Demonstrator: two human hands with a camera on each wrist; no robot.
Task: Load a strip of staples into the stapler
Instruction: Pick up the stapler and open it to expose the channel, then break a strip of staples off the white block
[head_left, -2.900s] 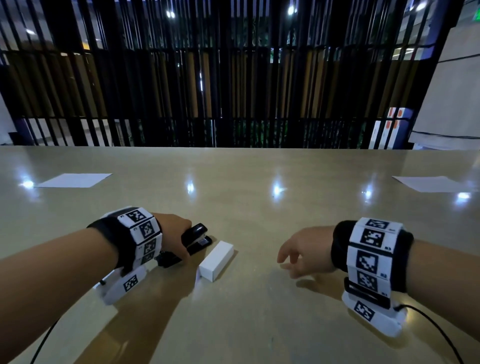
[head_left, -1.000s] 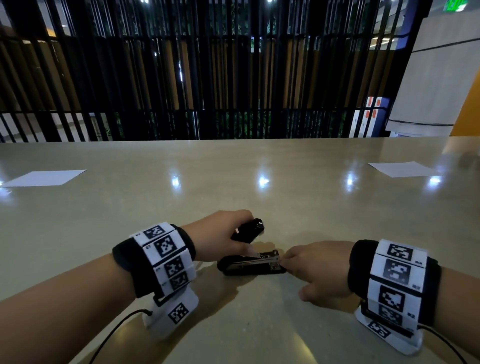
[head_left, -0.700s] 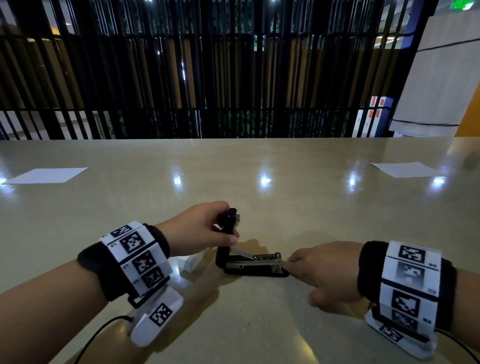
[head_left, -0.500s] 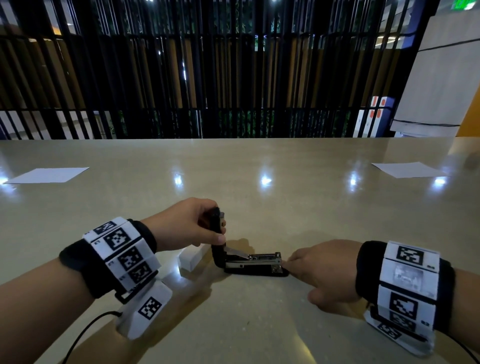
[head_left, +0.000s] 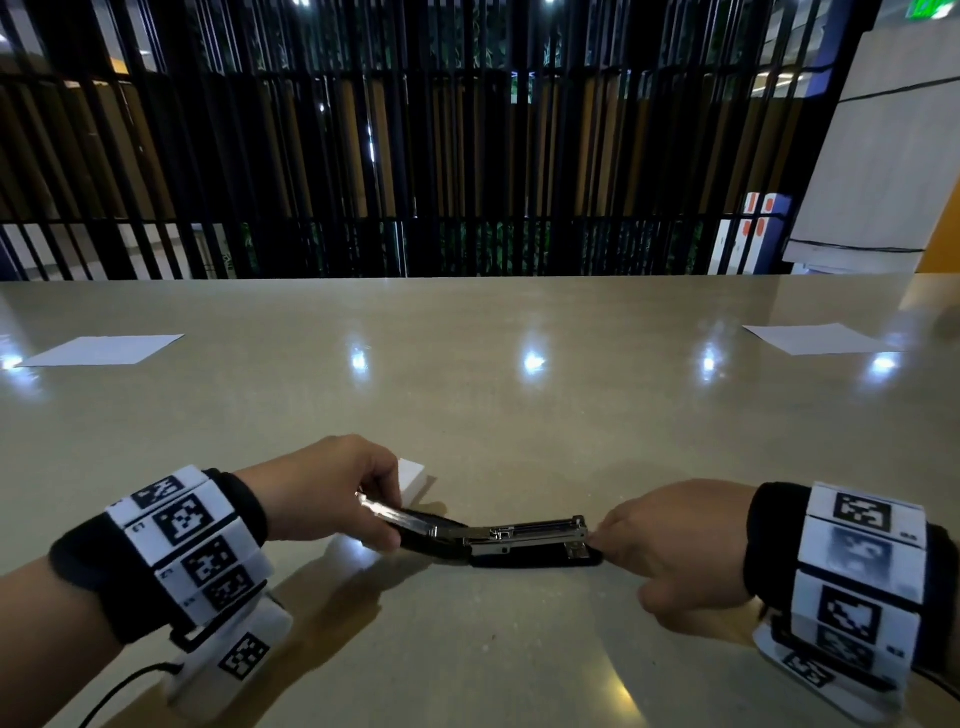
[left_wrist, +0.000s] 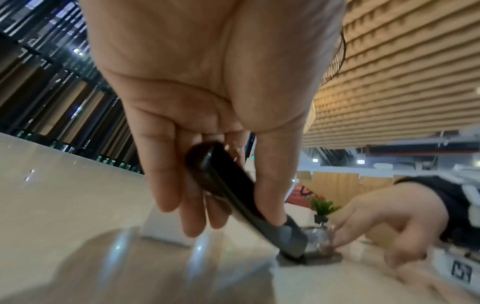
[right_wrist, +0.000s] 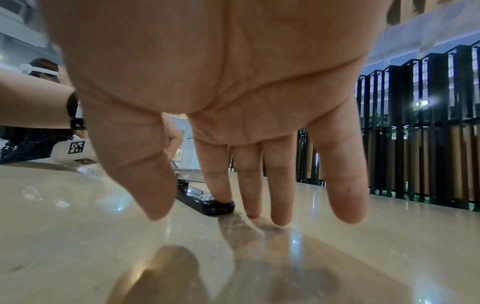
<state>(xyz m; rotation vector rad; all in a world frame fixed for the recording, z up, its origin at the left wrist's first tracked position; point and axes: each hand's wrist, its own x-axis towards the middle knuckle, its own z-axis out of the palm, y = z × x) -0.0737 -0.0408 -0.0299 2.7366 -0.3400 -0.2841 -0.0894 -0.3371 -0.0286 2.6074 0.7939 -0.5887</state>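
Note:
A black stapler (head_left: 530, 545) lies opened out on the beige table (head_left: 493, 405), its metal staple channel facing up. My left hand (head_left: 382, 514) pinches the folded-back top cover (head_left: 410, 522) between thumb and fingers, low and to the left; the left wrist view shows the cover (left_wrist: 223, 185) in that grip. My right hand (head_left: 602, 540) has straight fingers, and its index finger (right_wrist: 217, 181) presses on the front end of the base (right_wrist: 207, 203). A small white staple box (head_left: 413, 475) sits just behind the left hand. No loose staple strip shows.
Two white paper sheets lie far off, one at the left (head_left: 104, 349) and one at the right (head_left: 810, 338). A black barred railing (head_left: 467, 156) stands beyond the table's far edge. Both wrists carry marker-covered bands with cables.
My left hand has swung the top cover from upright back and down to the left, so the stapler now lies nearly flat. The right hand has stayed on the front end.

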